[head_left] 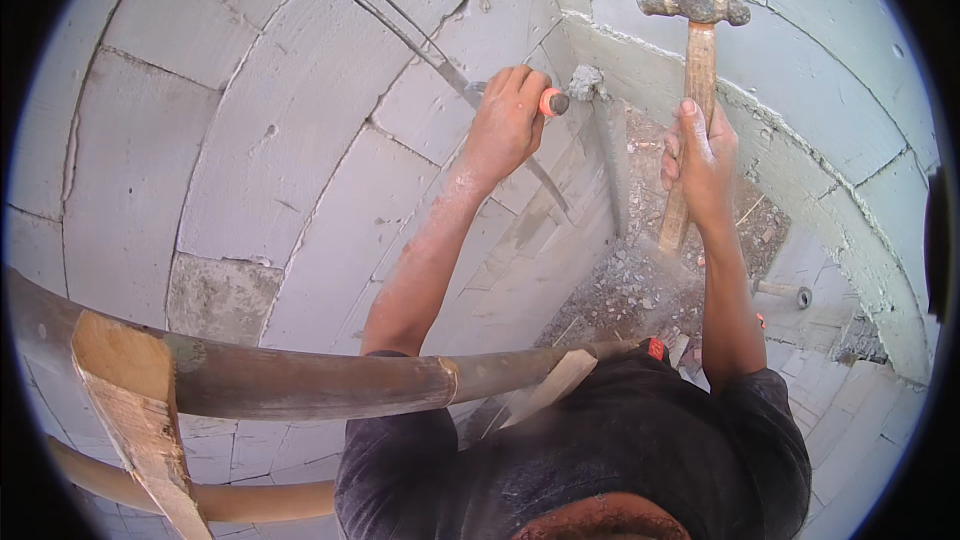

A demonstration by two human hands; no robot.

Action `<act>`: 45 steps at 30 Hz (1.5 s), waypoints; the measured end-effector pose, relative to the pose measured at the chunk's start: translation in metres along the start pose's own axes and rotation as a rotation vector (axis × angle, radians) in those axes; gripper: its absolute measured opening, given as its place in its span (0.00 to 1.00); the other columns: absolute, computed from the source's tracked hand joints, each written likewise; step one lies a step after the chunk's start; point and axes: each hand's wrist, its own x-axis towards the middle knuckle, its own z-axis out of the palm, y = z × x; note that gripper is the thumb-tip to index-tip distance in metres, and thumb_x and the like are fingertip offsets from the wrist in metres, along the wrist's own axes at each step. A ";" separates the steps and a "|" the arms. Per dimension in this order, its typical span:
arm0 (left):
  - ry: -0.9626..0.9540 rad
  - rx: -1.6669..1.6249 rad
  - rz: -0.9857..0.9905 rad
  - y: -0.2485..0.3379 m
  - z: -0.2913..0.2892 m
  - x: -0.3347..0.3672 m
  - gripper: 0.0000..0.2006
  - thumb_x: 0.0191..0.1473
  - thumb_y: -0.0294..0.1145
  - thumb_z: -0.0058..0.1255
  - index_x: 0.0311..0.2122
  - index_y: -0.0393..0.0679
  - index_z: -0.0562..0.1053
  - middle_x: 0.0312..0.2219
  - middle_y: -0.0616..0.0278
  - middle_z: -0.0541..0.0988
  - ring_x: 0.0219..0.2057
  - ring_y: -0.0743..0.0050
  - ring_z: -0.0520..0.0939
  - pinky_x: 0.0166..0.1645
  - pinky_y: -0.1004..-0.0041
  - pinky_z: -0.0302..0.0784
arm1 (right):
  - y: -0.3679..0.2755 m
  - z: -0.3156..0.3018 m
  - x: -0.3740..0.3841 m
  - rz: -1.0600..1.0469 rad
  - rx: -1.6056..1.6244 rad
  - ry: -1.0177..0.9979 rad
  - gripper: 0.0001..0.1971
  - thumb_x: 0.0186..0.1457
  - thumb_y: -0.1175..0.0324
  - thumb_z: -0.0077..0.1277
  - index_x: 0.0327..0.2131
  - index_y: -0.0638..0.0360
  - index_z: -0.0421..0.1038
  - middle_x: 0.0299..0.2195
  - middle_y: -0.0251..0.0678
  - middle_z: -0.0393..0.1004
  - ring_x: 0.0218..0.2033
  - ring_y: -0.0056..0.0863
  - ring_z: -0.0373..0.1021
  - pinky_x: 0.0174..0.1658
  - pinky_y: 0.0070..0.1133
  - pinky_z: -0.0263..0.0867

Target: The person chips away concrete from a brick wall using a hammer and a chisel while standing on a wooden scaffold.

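A building site; bare block wall (300,130); loose rubble (640,285); round pole (320,385).

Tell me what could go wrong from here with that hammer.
A blow that misses the orange-gripped tool could hit the bare left hand, which is wrapped close to the tool's end. The bamboo pole crosses the left arm in this view and might get in the elbow's way. Rubble lies below, so footing could be poor if the right hand swings the hammer hard.
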 end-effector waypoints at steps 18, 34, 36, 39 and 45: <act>0.362 0.072 0.012 -0.032 -0.016 0.038 0.08 0.50 0.31 0.57 0.28 0.42 0.69 0.25 0.58 0.70 0.31 0.55 0.72 0.41 0.61 0.65 | -0.033 0.007 -0.050 -0.252 0.210 -0.051 0.17 0.66 0.55 0.43 0.40 0.61 0.63 0.23 0.31 0.65 0.17 0.16 0.62 0.19 0.16 0.60; 0.405 0.001 -0.078 -0.036 -0.020 0.061 0.08 0.46 0.29 0.59 0.29 0.42 0.70 0.25 0.57 0.73 0.33 0.52 0.75 0.40 0.59 0.67 | -0.008 0.048 -0.038 -0.592 0.263 0.009 0.14 0.67 0.58 0.43 0.39 0.62 0.59 0.20 0.31 0.64 0.15 0.16 0.60 0.18 0.17 0.60; 0.409 -0.001 -0.065 -0.034 -0.021 0.065 0.09 0.46 0.29 0.60 0.29 0.42 0.70 0.25 0.57 0.73 0.33 0.52 0.75 0.40 0.59 0.67 | 0.022 0.045 -0.025 -0.578 0.091 0.025 0.15 0.67 0.60 0.41 0.42 0.65 0.62 0.19 0.32 0.64 0.17 0.17 0.62 0.18 0.17 0.59; 0.384 0.021 -0.095 -0.044 -0.019 0.038 0.10 0.45 0.29 0.61 0.28 0.42 0.70 0.25 0.57 0.74 0.33 0.52 0.75 0.40 0.59 0.67 | -0.010 0.037 -0.014 -0.228 -0.428 -0.320 0.15 0.67 0.59 0.40 0.43 0.65 0.62 0.22 0.33 0.65 0.17 0.17 0.63 0.19 0.17 0.60; 0.429 -0.019 -0.081 -0.037 -0.019 0.061 0.10 0.44 0.29 0.61 0.28 0.42 0.69 0.26 0.57 0.74 0.33 0.52 0.75 0.40 0.58 0.67 | -0.009 0.057 -0.025 -0.516 0.373 0.099 0.15 0.65 0.58 0.46 0.35 0.63 0.65 0.15 0.29 0.64 0.15 0.18 0.60 0.19 0.22 0.58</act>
